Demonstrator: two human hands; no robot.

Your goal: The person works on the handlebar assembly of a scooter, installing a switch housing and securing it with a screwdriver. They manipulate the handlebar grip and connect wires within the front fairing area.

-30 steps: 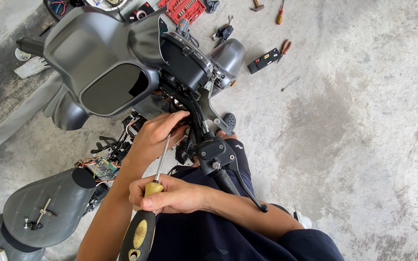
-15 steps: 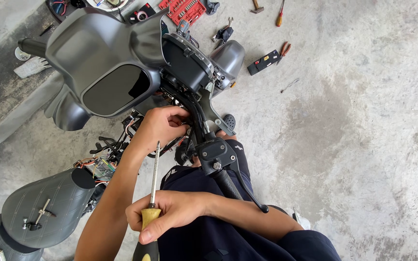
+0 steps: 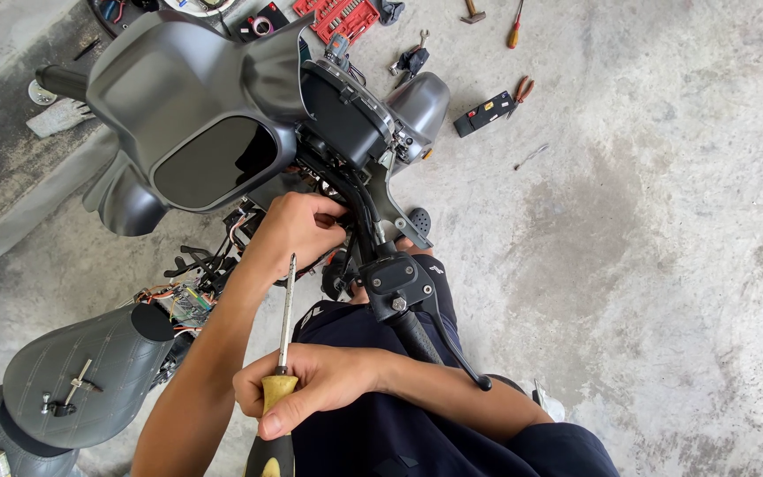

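Right-hand [image 3: 324, 384] grip (apparently firm) around screwdriver [image 3: 283, 371]

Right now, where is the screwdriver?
In the head view, the screwdriver is low and centre-left, gripped in the right hand, shaft pointing up toward the left hand under the grey fairing.

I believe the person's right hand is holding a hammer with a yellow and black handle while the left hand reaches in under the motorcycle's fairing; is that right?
Not quite: the right hand holds a screwdriver with a yellow and black handle, not a hammer, as the head view shows. The left hand does reach in under the fairing.
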